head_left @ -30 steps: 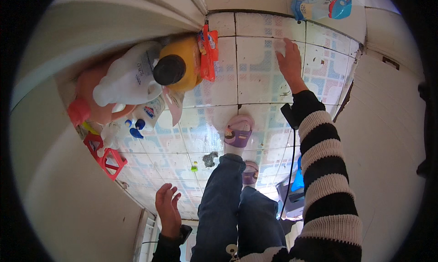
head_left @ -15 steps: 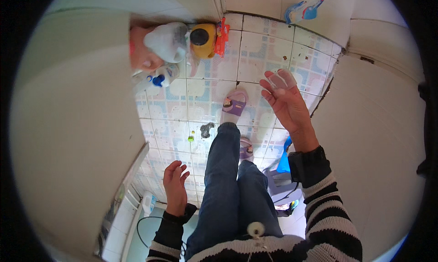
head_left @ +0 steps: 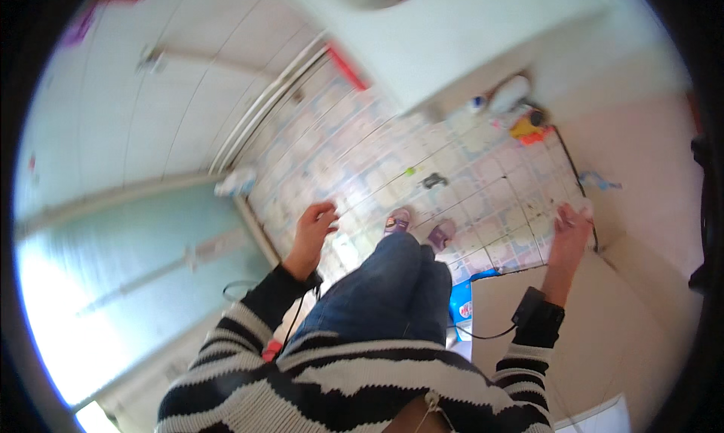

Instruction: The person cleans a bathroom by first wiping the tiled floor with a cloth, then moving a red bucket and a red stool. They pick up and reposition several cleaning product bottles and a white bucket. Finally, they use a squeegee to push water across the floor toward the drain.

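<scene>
My right hand [head_left: 571,233] is out to the right, fingers closed on a small pale, see-through flat piece [head_left: 587,205]. The piece is blurred, and its kind does not show. To the left, my left hand [head_left: 311,235] hangs over the tiled floor with its fingers loosely bent and apart, holding nothing. A dark strap [head_left: 529,306] goes round my right wrist, with a black cable leading from it.
Several bottles, among them a yellow container [head_left: 526,127], stand by the far right wall near a blue spray bottle [head_left: 599,180]. A white counter [head_left: 452,37] juts out ahead. A dark scrap [head_left: 434,180] and a green bit [head_left: 410,171] lie on the floor [head_left: 362,173].
My view has turned left, bringing in the white counter and a bright glazed panel. My right hand still holds the see-through piece. Both my feet now stand close together.
</scene>
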`<control>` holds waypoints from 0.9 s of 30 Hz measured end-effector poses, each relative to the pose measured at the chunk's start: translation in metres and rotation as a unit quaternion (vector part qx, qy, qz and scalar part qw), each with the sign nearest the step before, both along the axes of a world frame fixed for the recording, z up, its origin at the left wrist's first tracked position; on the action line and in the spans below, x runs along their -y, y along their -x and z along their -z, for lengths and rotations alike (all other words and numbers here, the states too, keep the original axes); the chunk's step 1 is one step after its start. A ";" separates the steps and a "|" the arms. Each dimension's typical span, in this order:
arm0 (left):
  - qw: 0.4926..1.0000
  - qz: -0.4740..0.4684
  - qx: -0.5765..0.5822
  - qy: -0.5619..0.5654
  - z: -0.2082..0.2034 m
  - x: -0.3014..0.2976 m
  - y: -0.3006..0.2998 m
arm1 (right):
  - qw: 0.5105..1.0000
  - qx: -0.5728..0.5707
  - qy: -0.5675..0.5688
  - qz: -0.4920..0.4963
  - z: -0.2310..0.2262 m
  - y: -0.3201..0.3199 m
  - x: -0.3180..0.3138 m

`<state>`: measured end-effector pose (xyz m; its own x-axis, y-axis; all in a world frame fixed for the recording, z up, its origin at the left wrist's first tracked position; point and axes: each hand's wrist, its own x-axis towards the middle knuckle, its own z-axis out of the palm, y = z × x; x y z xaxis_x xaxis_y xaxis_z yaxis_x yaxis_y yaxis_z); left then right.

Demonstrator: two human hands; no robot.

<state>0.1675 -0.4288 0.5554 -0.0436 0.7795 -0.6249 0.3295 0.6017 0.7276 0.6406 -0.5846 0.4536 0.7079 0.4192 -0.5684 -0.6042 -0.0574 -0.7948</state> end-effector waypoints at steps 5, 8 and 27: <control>0.995 -0.099 0.024 -0.014 -0.027 0.027 0.078 | 0.950 0.243 0.135 -0.140 -0.052 0.050 -0.032; 0.988 -0.132 0.081 -0.008 -0.034 0.043 0.110 | 0.904 0.342 0.078 -0.243 -0.042 0.083 -0.052; 0.900 -0.337 0.180 -0.211 -0.080 0.117 0.406 | 0.396 0.428 -0.294 -0.757 -0.164 0.769 -0.132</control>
<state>-0.2385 -0.5461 0.6358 -0.4501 0.8225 -0.3478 -0.3095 0.2217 0.9247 -0.1287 -0.4524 0.6172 -0.7812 0.6127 0.1195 0.2743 0.5089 -0.8160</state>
